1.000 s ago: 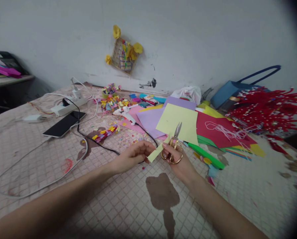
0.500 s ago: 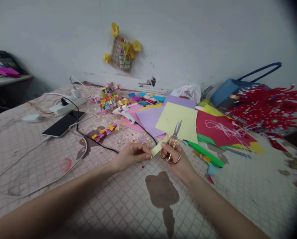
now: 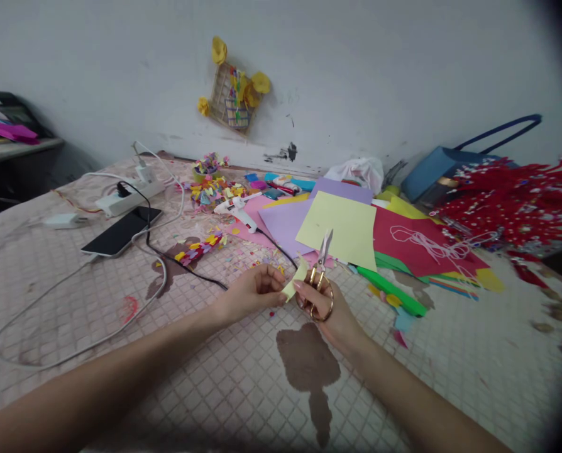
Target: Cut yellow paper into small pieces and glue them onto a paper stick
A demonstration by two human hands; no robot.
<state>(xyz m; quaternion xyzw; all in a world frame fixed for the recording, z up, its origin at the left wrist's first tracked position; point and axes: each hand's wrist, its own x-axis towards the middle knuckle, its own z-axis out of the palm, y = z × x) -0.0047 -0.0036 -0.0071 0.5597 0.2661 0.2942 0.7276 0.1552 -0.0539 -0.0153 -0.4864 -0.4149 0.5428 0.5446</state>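
Between my two hands is a pale yellow paper strip (image 3: 298,277), curved upward at its far end. My left hand (image 3: 256,290) pinches its near end between thumb and fingers. My right hand (image 3: 330,305) has gold-handled scissors (image 3: 323,251) in its grip, the blades pointing away from me and slightly parted. The thumb of that hand also touches the strip. Beyond the scissors lies a larger pale yellow sheet (image 3: 340,226) on top of lilac paper (image 3: 283,220) and red paper (image 3: 398,242).
A white glue gun (image 3: 238,211) lies behind my left hand, its black cord trailing. At left are a phone (image 3: 121,233), a power strip (image 3: 132,198) and looped cables. Paper scraps (image 3: 217,192), a green roll (image 3: 394,292), white string (image 3: 432,245) and a red beaded bunch (image 3: 502,201) lie about.
My right hand has come closer to my left, with the scissors moving left and tilting more upright. The paper strip, straight before, now bends upward.
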